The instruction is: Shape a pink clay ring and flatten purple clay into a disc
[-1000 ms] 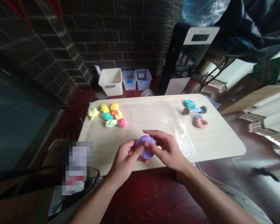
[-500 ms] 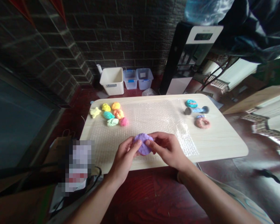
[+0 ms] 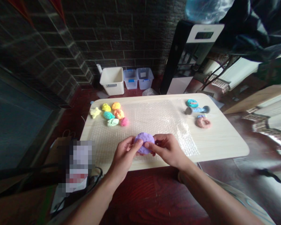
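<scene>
Both my hands pinch a flat purple clay disc (image 3: 144, 140) just above the near edge of a light wooden table (image 3: 224, 140). My left hand (image 3: 125, 156) grips its left side with thumb on top. My right hand (image 3: 167, 148) holds the right side, thumb pressing the face. Under them lies a sheet of bubble wrap (image 3: 150, 120).
Several coloured clay lumps (image 3: 112, 115) sit at the table's far left; a teal piece (image 3: 192, 102), a blue-grey dumbbell shape (image 3: 196, 110) and a pink ring (image 3: 203, 122) at the far right. White and clear bins (image 3: 111, 81) and a water dispenser (image 3: 189, 56) stand behind.
The purple disc has been squeezed slightly smaller and turned between my fingers; both hands drew a little closer together. Nothing else on the table moved.
</scene>
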Tool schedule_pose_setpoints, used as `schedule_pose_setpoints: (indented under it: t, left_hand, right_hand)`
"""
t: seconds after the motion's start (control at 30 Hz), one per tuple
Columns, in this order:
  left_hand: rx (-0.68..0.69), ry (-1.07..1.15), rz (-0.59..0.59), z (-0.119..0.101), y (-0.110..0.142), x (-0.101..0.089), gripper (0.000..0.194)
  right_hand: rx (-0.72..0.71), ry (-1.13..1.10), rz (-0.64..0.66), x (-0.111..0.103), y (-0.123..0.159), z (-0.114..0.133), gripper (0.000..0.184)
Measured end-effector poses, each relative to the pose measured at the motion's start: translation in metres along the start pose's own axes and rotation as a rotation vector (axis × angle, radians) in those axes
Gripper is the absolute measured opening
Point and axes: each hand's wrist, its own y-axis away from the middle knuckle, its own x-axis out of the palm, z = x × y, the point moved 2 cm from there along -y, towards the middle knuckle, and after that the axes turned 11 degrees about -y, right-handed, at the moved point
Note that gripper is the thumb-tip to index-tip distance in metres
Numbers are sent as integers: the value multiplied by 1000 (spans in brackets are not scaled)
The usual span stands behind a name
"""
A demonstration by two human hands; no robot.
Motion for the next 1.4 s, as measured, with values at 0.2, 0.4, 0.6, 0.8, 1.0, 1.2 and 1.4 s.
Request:
schedule_pose_setpoints:
  t: [0.2,0.4,0.6,0.8,1.0,1.2,1.4]
  left_hand:
    - [71,-51,-85,6,-1,-4,29]
    - [40,-41,-54,3,-1,-2,29]
    - [0,41,-13,-3,0,1,28]
    - [-10,71,-2,-2,-2,-2,25]
    - [10,-22,-18,1,-2,-5,28]
    - [18,-31,-70,2,-3,-7,28]
    - [36,-1,-30,1,-2,-7,25]
  right_hand:
    - [93,-57,51,3,2,-3,41]
    - [94,-109,78,4,2,-5,42]
    - [102,-131,78,3,1,-2,42]
    - [100,-98,69,4,2,-2,41]
    - [162,-128,141,1,2,-1,42]
    - [129,-121,77,2,1,-2,44]
    - [51,-16,52,1,2,0,41]
